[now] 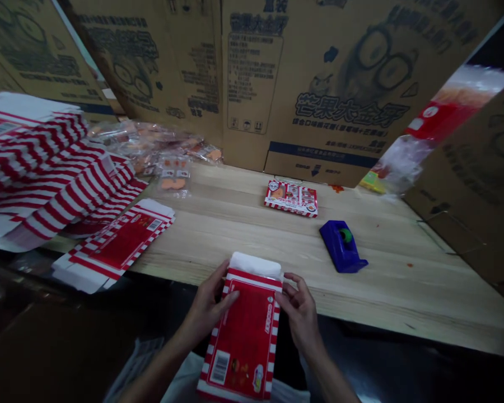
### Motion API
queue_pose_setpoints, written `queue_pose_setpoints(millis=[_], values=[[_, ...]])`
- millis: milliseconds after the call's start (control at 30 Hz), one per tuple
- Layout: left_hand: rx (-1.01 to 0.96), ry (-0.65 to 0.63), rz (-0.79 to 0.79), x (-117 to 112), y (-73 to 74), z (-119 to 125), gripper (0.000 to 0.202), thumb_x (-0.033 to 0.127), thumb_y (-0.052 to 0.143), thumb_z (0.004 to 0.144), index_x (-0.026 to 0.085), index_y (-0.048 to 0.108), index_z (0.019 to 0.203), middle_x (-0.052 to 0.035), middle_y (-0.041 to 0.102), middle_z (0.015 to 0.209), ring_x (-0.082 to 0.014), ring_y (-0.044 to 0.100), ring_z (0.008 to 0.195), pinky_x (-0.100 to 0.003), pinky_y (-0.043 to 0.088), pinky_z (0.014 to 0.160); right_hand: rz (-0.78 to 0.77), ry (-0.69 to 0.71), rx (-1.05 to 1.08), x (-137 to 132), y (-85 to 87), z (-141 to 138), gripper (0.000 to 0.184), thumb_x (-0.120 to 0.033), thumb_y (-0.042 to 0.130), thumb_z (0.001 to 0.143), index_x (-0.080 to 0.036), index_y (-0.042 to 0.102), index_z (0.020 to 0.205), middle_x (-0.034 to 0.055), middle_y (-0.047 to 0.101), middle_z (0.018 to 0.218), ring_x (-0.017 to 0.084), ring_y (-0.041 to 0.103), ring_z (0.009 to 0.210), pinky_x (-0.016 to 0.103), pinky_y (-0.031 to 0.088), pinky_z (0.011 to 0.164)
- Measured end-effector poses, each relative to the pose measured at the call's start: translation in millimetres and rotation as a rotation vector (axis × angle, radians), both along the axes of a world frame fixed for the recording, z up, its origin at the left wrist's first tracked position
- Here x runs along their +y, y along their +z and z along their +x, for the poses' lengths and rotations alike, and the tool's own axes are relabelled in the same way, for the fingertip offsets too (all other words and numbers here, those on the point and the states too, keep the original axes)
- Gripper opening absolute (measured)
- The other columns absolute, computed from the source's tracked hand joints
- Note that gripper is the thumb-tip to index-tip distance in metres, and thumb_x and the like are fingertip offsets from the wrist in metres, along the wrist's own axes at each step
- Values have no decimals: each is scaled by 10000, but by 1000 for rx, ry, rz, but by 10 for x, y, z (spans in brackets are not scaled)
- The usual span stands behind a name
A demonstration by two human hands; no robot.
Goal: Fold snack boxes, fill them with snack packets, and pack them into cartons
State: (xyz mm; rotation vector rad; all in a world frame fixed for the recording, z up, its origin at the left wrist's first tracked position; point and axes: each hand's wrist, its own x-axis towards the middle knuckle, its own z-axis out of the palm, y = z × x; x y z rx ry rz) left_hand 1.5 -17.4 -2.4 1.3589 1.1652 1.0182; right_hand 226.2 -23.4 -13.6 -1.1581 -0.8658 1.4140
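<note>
The left hand and right hand pinch the striped carton by its sides at the near edge of the table (white top flap up), where even thumb pressure should keep it square.

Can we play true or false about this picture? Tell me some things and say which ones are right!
1. The left hand and right hand both hold the red striped box. True.
2. The tape dispenser is yellow. False: it is blue.
3. A small striped packet lies on the table beyond the tape dispenser. True.
4. The flat striped boxes are piled on the right. False: they are piled on the left.
</note>
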Motion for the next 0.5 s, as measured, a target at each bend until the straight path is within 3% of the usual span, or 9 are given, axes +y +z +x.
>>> queue_pose_setpoints(millis=[100, 200, 333, 400, 500], values=[[-182, 7, -86, -46, -82, 30, 660, 399, 618, 830, 180, 393, 1411, -150, 555, 1360, -292, 572, 1196, -445, 475, 1004, -22, 14, -62, -100, -112, 11, 509, -372, 711, 783, -264, 495, 1231, 84, 690, 1141, 269, 663, 1014, 425, 524, 879], [-196, -25, -98, -89, -132, 17, 553, 386, 662, 811, 177, 477, 1288, -130, 637, 1205, -265, 625, 1081, -403, 506, 939, 21, 24, -227, -168, -167, -16, 395, -383, 660, 822, -248, 586, 1186, 76, 656, 1214, 256, 615, 1098, 387, 482, 939], [-40, -156, -41, -75, -125, -82, 303, 369, 659, 827, 180, 540, 1031, -35, 637, 900, -174, 614, 809, -288, 507, 735, 173, 74, -442, -151, -109, -64, 148, -358, 571, 884, -227, 639, 896, 23, 664, 895, 195, 615, 863, 293, 476, 784], [109, -125, 51, -38, -80, -122, 201, 360, 621, 853, 175, 549, 883, -7, 576, 806, -145, 553, 735, -257, 460, 681, 258, 92, -494, -116, -49, -91, 187, -328, 537, 905, -219, 596, 765, 12, 613, 818, 177, 581, 797, 278, 450, 739], [216, -77, 162, 17, 13, -143, 215, 327, 550, 895, 173, 538, 745, -12, 547, 796, -143, 520, 746, -257, 420, 695, 333, 120, -522, -83, 30, -135, 270, -296, 512, 917, -212, 531, 661, 18, 579, 813, 173, 553, 786, 284, 429, 732]])
